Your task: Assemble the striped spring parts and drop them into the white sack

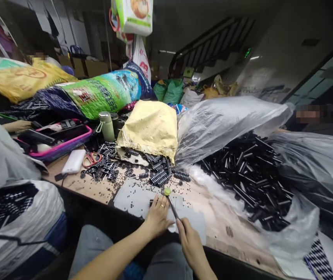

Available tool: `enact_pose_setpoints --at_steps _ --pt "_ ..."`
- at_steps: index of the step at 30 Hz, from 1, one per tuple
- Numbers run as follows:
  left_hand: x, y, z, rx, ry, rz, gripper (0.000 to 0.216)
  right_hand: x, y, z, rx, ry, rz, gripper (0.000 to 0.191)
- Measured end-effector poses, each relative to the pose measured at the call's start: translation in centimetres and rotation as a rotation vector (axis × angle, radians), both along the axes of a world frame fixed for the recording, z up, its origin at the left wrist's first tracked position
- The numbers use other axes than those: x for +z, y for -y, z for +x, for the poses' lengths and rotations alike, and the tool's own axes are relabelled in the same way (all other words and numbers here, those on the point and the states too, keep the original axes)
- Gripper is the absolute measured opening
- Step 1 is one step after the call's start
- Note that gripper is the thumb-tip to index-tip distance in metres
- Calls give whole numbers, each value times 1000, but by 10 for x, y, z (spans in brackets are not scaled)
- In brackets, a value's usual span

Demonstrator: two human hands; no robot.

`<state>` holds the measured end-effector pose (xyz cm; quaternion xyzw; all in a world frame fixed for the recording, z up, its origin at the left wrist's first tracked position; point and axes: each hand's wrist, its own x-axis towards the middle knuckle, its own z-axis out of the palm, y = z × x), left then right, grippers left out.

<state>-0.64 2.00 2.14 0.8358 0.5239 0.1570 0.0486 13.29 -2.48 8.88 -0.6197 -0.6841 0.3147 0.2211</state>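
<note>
Right hand point(191, 243) is closed in a fist around the lower end of a thin dark tool point(172, 207), whose shaft slants up and away to a yellow-green head point(167, 191). Left hand point(157, 217), with a ring on one finger, lies palm down just left of the shaft, fingers bent and their tips pressed on a grey mat point(131, 200). A small dark piece point(151, 202) lies at those fingertips; whether they grip it cannot be told. The mat sits at the near edge of the table point(213, 217), strewn with tiny black bits. Beyond the tool head, ribbed black parts point(162, 177) spill from the mouth of a yellow sack point(150, 128). To the right lies a heap of black tubes point(251, 171), partly under a clear plastic bag point(227, 120). Towards the left edge lie red-handled scissors point(92, 158), a white power bank point(73, 161), a green flask point(106, 126) and a pink tray point(67, 144). Another person's hand point(19, 125) rests at the far left.
</note>
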Motion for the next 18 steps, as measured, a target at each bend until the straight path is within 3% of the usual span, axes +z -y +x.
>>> enact_pose_setpoints --at_steps 2,6,12,15,18 --pt "1 6 2 -19 24 -32 79 11 2 -8 41 28 -35 33" --pt "0 12 -1 -70 37 -21 74 23 10 -24 92 31 -24 35" --pt "-14 12 -2 -37 -10 42 65 6 21 -34 135 299 -65 41" --pt "-13 12 4 -43 11 81 55 -1 20 -23 118 187 -62 44" --pt "0 1 7 59 -1 66 34 -4 7 -2 -4 146 14 47"
